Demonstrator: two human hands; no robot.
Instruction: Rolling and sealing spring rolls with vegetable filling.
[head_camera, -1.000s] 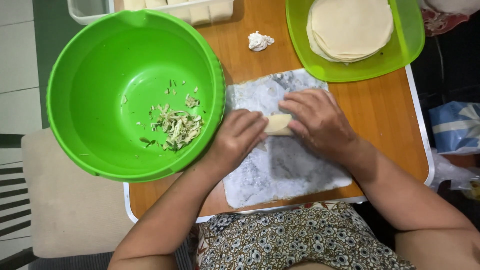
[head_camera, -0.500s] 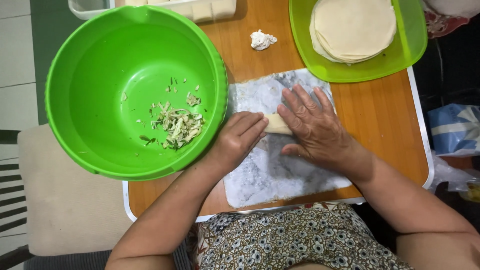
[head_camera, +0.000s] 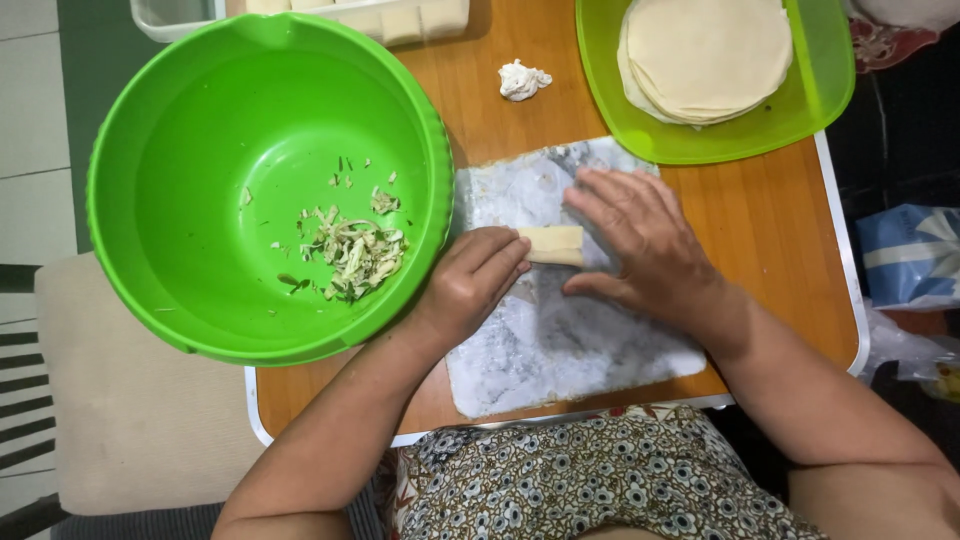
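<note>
A pale rolled wrapper (head_camera: 553, 245) lies on a grey marbled mat (head_camera: 560, 340) on the wooden table (head_camera: 770, 250). My left hand (head_camera: 470, 285) has its fingertips pressed on the roll's left end. My right hand (head_camera: 640, 245) lies flat over the roll's right side, fingers spread. A big green bowl (head_camera: 200, 180) at the left holds a small heap of shredded vegetable filling (head_camera: 350, 250). A lime plate (head_camera: 820, 90) at the top right carries a stack of round wrappers (head_camera: 705, 55).
A crumpled white bit of dough or paper (head_camera: 523, 80) lies on the table above the mat. A white tray (head_camera: 180, 15) with pale rolls (head_camera: 420, 18) sits at the top edge. A blue bag (head_camera: 910, 255) is off the table's right side; a beige cushion (head_camera: 120, 400) is lower left.
My right hand has flattened and spread its fingers over the roll, and both hands have pushed the roll slightly away from me on the mat.
</note>
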